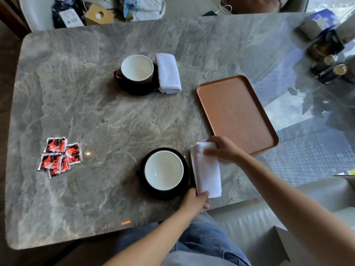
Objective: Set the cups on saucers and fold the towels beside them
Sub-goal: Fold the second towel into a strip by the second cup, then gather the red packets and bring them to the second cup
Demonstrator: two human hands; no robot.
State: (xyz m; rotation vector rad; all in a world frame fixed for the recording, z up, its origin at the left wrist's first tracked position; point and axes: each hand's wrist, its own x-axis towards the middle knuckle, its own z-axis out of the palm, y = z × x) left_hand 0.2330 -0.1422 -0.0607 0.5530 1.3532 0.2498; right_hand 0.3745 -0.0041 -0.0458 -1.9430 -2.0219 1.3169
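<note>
While the right hand (223,149) pinches the far end of the near towel (206,169), its grip closed on the cloth, the left hand (196,201) nips the near corner between thumb and fingers. That folded white towel lies on the counter (96,112) with its long axis running away from the person, just right of the near cup (163,170), which sits on its black saucer (184,160). Farther off, a second cup (137,67) rests on a saucer (134,89), a folded towel (168,73) lying alongside, likewise lengthwise. An orange tray (237,114) lies just beyond the right hand. Red sachets (60,156) lie well to the left; their print is unreadable.
</note>
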